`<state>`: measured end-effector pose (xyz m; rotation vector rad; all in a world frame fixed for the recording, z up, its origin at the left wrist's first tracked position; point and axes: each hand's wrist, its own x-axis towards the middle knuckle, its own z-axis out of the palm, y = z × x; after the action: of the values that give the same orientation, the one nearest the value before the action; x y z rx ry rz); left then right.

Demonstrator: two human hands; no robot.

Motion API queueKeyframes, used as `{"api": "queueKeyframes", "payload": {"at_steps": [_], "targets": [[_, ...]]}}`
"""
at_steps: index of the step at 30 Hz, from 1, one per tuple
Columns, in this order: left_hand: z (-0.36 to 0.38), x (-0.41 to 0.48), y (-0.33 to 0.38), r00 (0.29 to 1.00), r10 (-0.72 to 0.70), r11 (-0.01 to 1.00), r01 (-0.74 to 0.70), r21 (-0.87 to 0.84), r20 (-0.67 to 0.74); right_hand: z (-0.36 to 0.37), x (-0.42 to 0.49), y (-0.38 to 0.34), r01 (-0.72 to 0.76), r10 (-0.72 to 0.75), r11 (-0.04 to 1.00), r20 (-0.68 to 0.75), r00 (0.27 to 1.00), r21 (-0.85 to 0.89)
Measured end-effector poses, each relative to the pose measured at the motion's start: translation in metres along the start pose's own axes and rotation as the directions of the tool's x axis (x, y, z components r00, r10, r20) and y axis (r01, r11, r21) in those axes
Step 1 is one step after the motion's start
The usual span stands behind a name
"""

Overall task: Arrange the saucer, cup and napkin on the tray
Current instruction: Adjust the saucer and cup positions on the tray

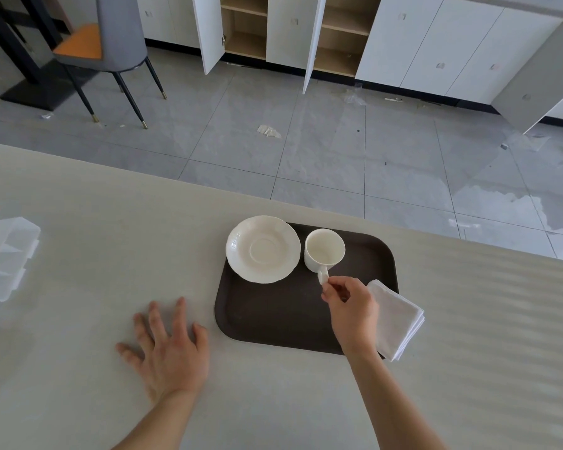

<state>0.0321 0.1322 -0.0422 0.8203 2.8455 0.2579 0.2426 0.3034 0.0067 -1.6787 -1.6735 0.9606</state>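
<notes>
Daylight, bright and even. Soft shadows lay under left hand [168, 349] and saucer [263, 249]. Glare patches showed on floor tiles [507, 203] at right. Wide-angle bowing curved counter [78, 196] edge; frame corners were slightly soft.

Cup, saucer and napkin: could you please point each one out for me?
cup [324, 250], head view, inside bottom.
saucer [262, 249], head view, centre well.
napkin [398, 319], head view, top fold.

Pale worktop [78, 203], three things plus my left grip on it.
I see the dark tray [273, 319] near the far edge, folded napkin [400, 323] overlapping its right rim, clear plastic packaging [4, 254] far left, left grip [169, 352] flat, fingers spread.
</notes>
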Motion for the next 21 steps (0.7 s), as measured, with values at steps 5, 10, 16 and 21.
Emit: {"api": "queueKeyframes", "payload": {"at_steps": [5, 10, 16, 21], "targets": [[0.002, 0.000, -0.001, 1.000, -0.007, 1.000, 0.007, -0.004, -0.006, 0.001, 0.002, 0.000, 0.000, -0.001, 1.000, 0.003, 1.000, 0.013], [0.003, 0.001, -0.001, 1.000, -0.006, 1.000, 0.006, 0.003, 0.000, -0.002, 0.000, 0.002, 0.026, -0.026, 1.000, 0.005, 1.000, 0.014], [0.005, 0.002, -0.004, 1.000, 0.001, 1.000, -0.001, 0.013, 0.003, -0.050, 0.007, 0.021, 0.060, -0.087, 0.988, -0.194, 0.977, -0.141], [0.002, 0.002, -0.002, 1.000, 0.002, 1.000, -0.002, 0.028, 0.023, -0.093, 0.022, 0.040, 0.077, -0.133, 0.854, -0.073, 0.988, -0.515]]}}
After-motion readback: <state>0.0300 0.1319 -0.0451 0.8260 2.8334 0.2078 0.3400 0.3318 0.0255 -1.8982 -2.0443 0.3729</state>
